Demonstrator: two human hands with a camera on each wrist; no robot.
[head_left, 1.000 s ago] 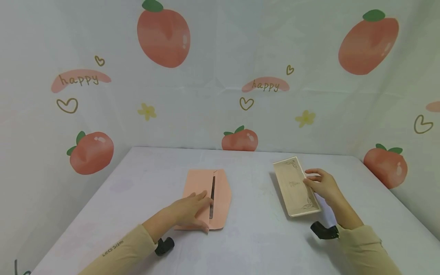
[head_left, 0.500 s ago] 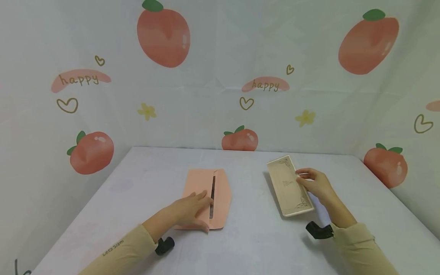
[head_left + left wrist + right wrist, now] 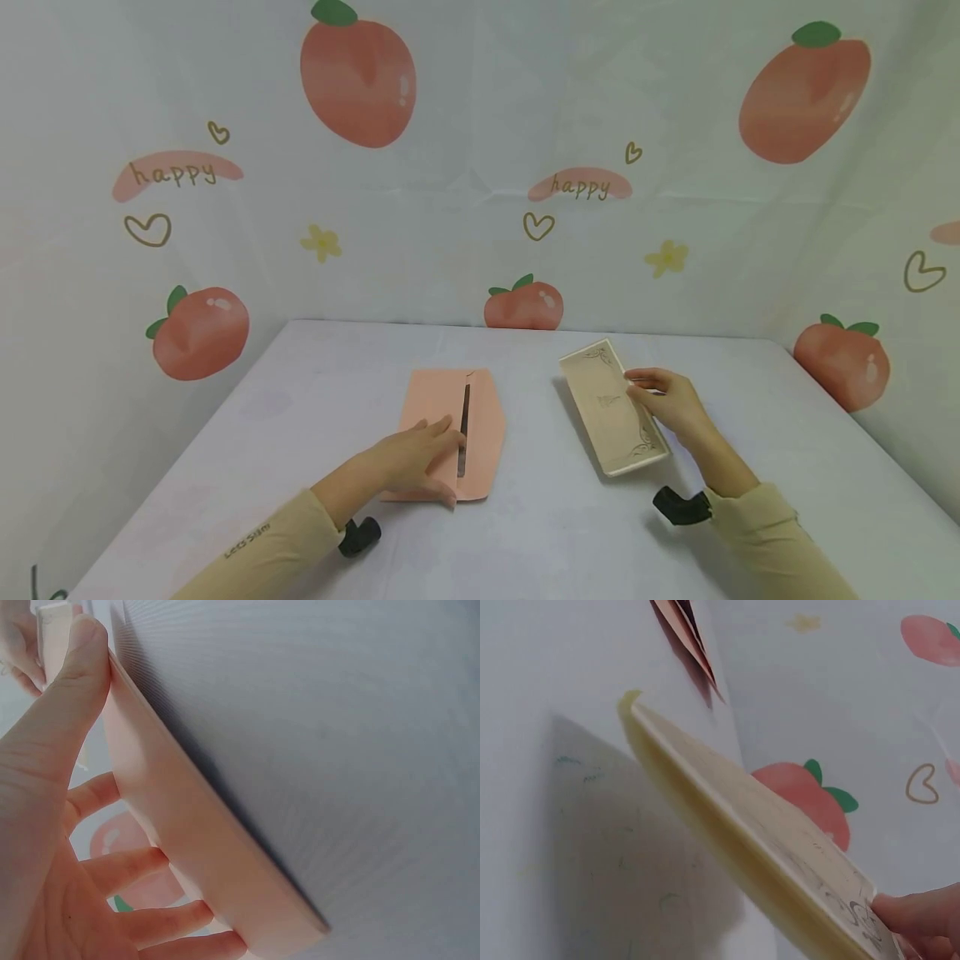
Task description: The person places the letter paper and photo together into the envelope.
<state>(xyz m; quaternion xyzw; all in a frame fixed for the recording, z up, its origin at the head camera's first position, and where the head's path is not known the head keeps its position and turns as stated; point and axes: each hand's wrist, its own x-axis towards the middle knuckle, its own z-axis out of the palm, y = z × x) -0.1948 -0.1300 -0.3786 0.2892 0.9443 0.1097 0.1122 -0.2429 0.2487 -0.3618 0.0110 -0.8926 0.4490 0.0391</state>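
Your right hand (image 3: 671, 404) pinches the long edge of the cream card (image 3: 611, 406), right of frame centre and lifted off the table (image 3: 540, 533), while your left hand (image 3: 416, 458) lies flat, fingers straight, on the pink envelope (image 3: 450, 433); the card looks light, stiff, crease-prone.

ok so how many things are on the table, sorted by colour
pink: 1, the envelope, with the left hand resting on it
cream: 1, the card, in the grip of the right hand
total: 2
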